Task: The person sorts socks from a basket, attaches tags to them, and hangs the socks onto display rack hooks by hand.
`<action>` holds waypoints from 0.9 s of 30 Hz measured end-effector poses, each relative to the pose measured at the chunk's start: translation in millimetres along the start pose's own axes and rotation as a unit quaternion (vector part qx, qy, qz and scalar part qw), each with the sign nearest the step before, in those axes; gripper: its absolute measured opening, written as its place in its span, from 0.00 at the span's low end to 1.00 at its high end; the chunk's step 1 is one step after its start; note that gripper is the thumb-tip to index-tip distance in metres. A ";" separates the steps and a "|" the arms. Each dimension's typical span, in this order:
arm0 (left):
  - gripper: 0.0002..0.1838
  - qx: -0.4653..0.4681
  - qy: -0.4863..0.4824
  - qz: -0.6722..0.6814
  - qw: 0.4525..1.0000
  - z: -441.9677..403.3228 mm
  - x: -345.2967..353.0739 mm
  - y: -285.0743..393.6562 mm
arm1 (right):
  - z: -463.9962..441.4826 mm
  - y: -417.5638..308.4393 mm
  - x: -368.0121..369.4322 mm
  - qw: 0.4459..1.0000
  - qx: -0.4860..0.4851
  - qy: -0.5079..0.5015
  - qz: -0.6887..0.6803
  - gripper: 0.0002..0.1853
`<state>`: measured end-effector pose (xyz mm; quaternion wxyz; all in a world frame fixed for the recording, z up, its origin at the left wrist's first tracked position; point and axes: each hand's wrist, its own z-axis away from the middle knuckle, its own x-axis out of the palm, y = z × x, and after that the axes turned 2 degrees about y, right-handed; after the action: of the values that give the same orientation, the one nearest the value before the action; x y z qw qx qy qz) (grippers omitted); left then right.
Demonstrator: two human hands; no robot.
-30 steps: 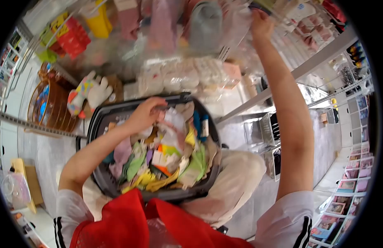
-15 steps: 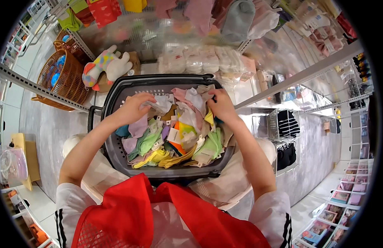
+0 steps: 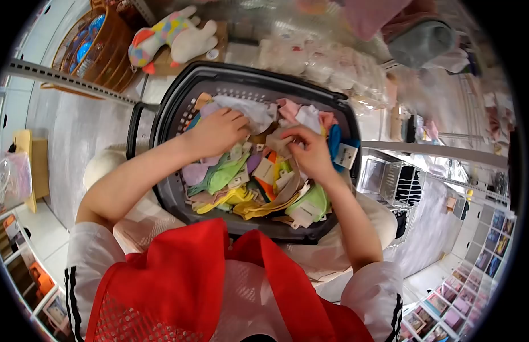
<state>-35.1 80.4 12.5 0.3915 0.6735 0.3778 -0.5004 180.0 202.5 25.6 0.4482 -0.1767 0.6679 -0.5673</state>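
Observation:
A dark grey plastic basket [image 3: 184, 85] sits in front of me, filled with soft, colourful cloth pieces bearing white tags; they look like socks. Between the thumb and fingers of my right hand [image 3: 311, 149] is a beige cloth piece [image 3: 280, 142], held over the middle of the pile. My left hand [image 3: 221, 130] rests palm down on the left of the pile, fingers curled; what lies under them is hidden. Behind it is a pale grey-white cloth [image 3: 256, 114]. Green cloth [image 3: 227, 174] and yellow cloth [image 3: 233, 198] lie nearer me. A blue piece [image 3: 335, 145] leans at the right wall.
At the back left stand a wicker basket [image 3: 102, 62] with blue balls and a patchwork plush toy [image 3: 173, 37]. Plastic-wrapped packs [image 3: 327, 62] lie behind my basket. A metal shelf bar [image 3: 441, 151] runs along the right, above a wire basket [image 3: 398, 182] with striped cloth.
The view has shifted. My right hand has come from the back right of the pile towards its middle with the beige cloth. My left hand has left the white cloth it was pinching.

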 end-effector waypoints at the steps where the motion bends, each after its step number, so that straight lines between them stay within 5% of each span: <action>1: 0.10 -0.009 -0.027 0.004 1.000 2.9 -1.4 -0.8 | -0.1 2.1 -0.7 0.998 0.023 -0.003 -0.063 0.12; 2: 0.11 -0.015 -0.052 0.006 0.998 4.5 -2.3 -2.1 | -0.4 0.6 -4.0 0.993 0.060 -0.020 -0.104 0.13; 13: 0.09 0.007 -0.092 0.029 0.995 12.2 8.6 -2.3 | 4.3 11.4 0.3 0.957 -0.118 0.093 0.248 0.23; 18: 0.11 -0.018 -0.125 0.002 0.992 12.8 28.7 -6.5 | 10.5 8.4 13.1 0.916 -0.205 -0.048 0.342 0.22; 21: 0.12 -0.020 -0.110 -0.009 0.994 19.4 24.6 3.7 | 30.8 18.0 13.0 0.859 -0.174 -0.154 0.455 0.20; 27: 0.16 -0.078 -0.029 0.151 0.985 47.1 -42.8 35.9 | 82.9 -28.0 -23.4 0.960 0.007 -0.046 0.275 0.22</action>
<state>-29.8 18.2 50.3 0.5251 0.6752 0.2979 -0.4238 251.2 162.1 64.4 0.6183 -0.0091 0.6652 -0.4185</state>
